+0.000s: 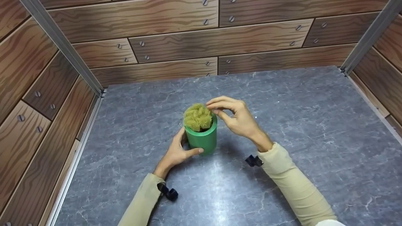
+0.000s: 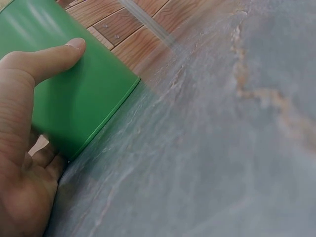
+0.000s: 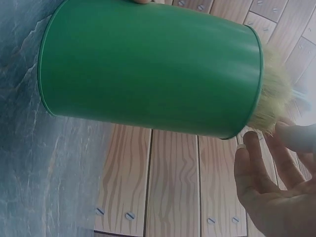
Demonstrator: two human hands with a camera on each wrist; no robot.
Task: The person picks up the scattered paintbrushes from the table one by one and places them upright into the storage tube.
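A green cylindrical pot (image 1: 202,141) stands on the grey table, with a fuzzy yellow-green tuft (image 1: 197,116) rising out of its top. My left hand (image 1: 177,152) grips the pot low on its left side. The left wrist view shows the thumb lying across the green wall, with the other fingers partly hidden behind it. At the right of the rim, my right hand (image 1: 240,121) has its fingertips at the tuft's edge. In the right wrist view its thumb and loosely bent fingers are apart beside the tuft (image 3: 270,94); whether they touch it is hard to tell.
The table (image 1: 150,106) has a grey marbled surface. Wood-patterned panels (image 1: 176,40) wall it at the back and both sides, with metal posts (image 1: 67,47) in the corners. A dark clip-like device (image 1: 168,192) sits at each wrist.
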